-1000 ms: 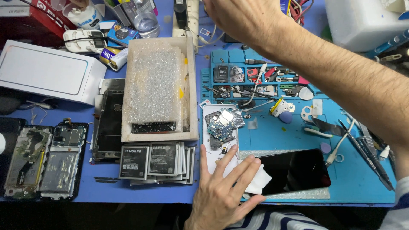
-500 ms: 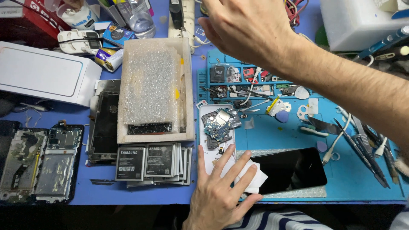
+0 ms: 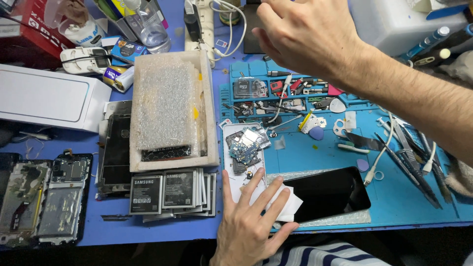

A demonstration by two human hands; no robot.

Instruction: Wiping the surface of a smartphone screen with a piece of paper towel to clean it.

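White cloth pinned flat under left hand, fingers spread; right hand raised, empty, fingers loose. Black phone screen possibly mid-wipe.

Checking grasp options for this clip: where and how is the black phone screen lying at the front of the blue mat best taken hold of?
Probably by its two long edges near the free right end, coming from above. The black phone screen lies flat, glass up, on the blue mat; its left end is under the white wipe and the left hand. Pinching the edges avoids the glass.

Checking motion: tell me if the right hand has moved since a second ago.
Yes. The right hand drew nearer, off the power strip, toward the blue mat.
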